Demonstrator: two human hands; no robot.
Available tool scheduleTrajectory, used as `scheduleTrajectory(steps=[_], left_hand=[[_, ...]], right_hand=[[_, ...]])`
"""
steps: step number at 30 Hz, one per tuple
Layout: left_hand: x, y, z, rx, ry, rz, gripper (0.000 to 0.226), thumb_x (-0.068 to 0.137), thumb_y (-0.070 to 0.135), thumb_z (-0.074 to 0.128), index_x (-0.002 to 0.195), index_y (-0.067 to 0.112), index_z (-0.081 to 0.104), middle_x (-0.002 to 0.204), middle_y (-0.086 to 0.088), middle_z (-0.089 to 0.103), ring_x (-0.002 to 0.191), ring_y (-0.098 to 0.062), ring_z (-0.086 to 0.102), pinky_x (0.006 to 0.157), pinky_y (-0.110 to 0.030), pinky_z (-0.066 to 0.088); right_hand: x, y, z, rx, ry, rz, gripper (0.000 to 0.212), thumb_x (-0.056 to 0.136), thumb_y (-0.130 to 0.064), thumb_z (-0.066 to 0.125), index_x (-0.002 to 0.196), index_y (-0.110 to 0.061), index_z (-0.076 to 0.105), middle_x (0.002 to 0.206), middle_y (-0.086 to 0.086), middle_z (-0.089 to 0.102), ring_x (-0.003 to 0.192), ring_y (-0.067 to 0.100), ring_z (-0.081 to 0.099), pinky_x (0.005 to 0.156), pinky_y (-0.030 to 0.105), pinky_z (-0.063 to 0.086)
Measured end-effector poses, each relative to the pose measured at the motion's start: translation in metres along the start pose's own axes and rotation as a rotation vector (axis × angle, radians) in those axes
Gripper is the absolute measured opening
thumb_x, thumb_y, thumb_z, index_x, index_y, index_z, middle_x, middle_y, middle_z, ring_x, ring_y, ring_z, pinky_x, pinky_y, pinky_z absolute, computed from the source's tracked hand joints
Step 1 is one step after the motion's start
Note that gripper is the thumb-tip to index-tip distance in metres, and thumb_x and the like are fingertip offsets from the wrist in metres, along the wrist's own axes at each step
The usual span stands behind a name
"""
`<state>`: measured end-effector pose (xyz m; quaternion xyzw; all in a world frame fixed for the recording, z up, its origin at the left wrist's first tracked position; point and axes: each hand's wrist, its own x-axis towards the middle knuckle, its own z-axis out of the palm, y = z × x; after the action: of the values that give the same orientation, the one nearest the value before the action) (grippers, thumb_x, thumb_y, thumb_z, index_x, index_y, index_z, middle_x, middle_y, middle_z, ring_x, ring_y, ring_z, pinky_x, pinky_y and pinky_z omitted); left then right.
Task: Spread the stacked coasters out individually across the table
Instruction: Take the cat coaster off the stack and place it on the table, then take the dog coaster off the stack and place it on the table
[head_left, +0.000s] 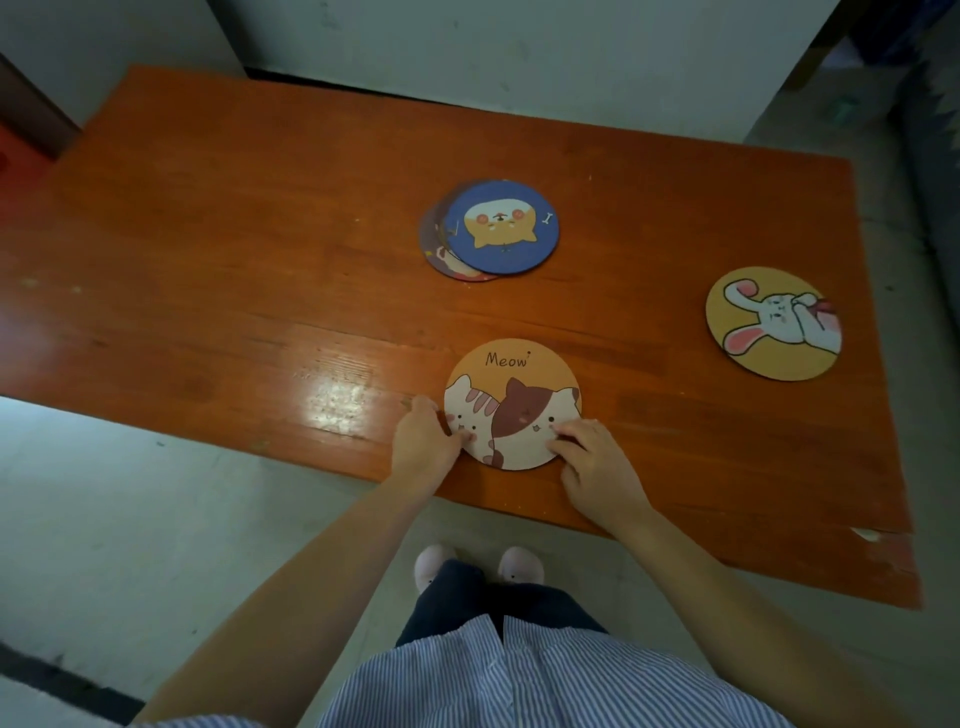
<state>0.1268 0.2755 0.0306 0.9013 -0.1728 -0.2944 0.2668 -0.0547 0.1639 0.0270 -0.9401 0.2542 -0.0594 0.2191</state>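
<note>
We are seeing the cat coaster (511, 402), round, orange, marked "Meow", lying flat at the near edge of the tabletop (234, 234). The rabbit coaster (773, 323) is lying flat near the right edge. The remaining stack (491, 228), blue dog coaster topmost, is sitting slightly fanned mid-tabletop.

Orange table (208, 260); orange "Meow" cat coaster (511, 395), yellow rabbit coaster (769, 325), blue dog coaster (501, 226).
</note>
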Motion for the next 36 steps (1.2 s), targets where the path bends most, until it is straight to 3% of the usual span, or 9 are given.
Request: scheduleTrajectory(steps=[3,5,7,12,19,24,27,32,36], left_hand=[[0.001,-0.003,-0.007,0.092,-0.017,0.030,0.051,0.071,0.034,0.076,0.107,0.010,0.048,0.098,-0.004,0.061,0.089,-0.021,0.058,0.069,-0.033,0.045],[0.005,-0.006,-0.014,0.164,-0.037,0.060,0.046,0.075,0.030,0.073,0.111,0.013,0.050,0.109,-0.006,0.061,0.099,-0.023,0.058,0.076,-0.034,0.047],[0.011,-0.009,-0.027,0.239,-0.017,0.099,0.037,0.080,0.027,0.067,0.111,0.014,0.052,0.114,-0.010,0.060,0.103,-0.025,0.058,0.081,-0.036,0.049],[0.051,-0.019,-0.075,0.302,0.015,0.161,0.027,0.085,0.023,0.058,0.105,0.006,0.059,0.112,-0.018,0.060,0.100,-0.032,0.057,0.079,-0.036,0.047],[0.144,-0.038,-0.152,0.496,0.038,0.298,0.027,0.091,0.019,0.047,0.111,0.004,0.056,0.119,-0.019,0.054,0.109,-0.035,0.051,0.089,-0.042,0.047],[0.209,-0.057,-0.193,0.611,0.024,0.391,0.028,0.093,0.024,0.042,0.110,0.006,0.055,0.122,-0.015,0.053,0.115,-0.032,0.046,0.095,-0.043,0.045],[0.241,-0.071,-0.208,0.616,0.017,0.480,0.034,0.093,0.027,0.043,0.120,0.008,0.050,0.135,-0.012,0.047,0.126,-0.031,0.039,0.102,-0.044,0.039],[0.270,-0.095,-0.220,0.621,-0.038,0.570,0.046,0.096,0.033,0.036,0.138,0.013,0.036,0.154,-0.011,0.026,0.144,-0.027,0.016,0.116,-0.044,0.017],[0.273,-0.106,-0.218,0.618,-0.026,0.621,0.049,0.096,0.035,0.033,0.141,0.016,0.031,0.155,-0.009,0.023,0.145,-0.024,0.013,0.118,-0.041,0.011]], right_hand=[[0.004,-0.008,0.002,-0.075,0.018,0.044,0.020,0.075,0.007,0.065,0.092,-0.001,0.073,0.099,0.017,0.070,0.100,0.035,0.063,0.100,0.058,0.044],[0.017,-0.012,-0.002,-0.131,-0.047,0.071,0.016,0.084,-0.002,0.058,0.092,-0.004,0.072,0.097,0.014,0.069,0.099,0.031,0.061,0.101,0.050,0.042],[0.037,-0.015,-0.008,-0.147,-0.110,0.081,0.022,0.089,-0.009,0.049,0.094,-0.004,0.070,0.099,0.013,0.069,0.098,0.028,0.059,0.096,0.042,0.043],[0.099,-0.034,-0.017,-0.095,-0.039,0.079,0.025,0.091,-0.008,0.047,0.106,0.001,0.065,0.106,0.015,0.066,0.098,0.028,0.059,0.080,0.036,0.050],[0.221,-0.067,-0.004,-0.162,-0.041,0.218,0.032,0.095,-0.023,0.049,0.118,-0.003,0.058,0.120,0.015,0.058,0.112,0.029,0.051,0.088,0.039,0.049],[0.292,-0.075,0.006,-0.153,-0.051,0.505,0.054,0.094,-0.034,0.053,0.137,-0.007,0.038,0.150,0.014,0.032,0.138,0.032,0.027,0.107,0.049,0.037],[0.318,-0.076,0.012,-0.221,-0.040,0.597,0.054,0.092,-0.034,0.055,0.134,-0.003,0.041,0.144,0.017,0.040,0.134,0.034,0.034,0.107,0.050,0.039],[0.334,-0.081,0.020,-0.361,0.011,0.672,0.051,0.094,-0.033,0.052,0.126,0.006,0.046,0.132,0.025,0.047,0.122,0.039,0.044,0.100,0.047,0.042],[0.337,-0.087,0.024,-0.467,-0.123,0.595,0.036,0.095,-0.020,0.052,0.120,0.005,0.050,0.123,0.023,0.055,0.115,0.035,0.051,0.090,0.039,0.051]])
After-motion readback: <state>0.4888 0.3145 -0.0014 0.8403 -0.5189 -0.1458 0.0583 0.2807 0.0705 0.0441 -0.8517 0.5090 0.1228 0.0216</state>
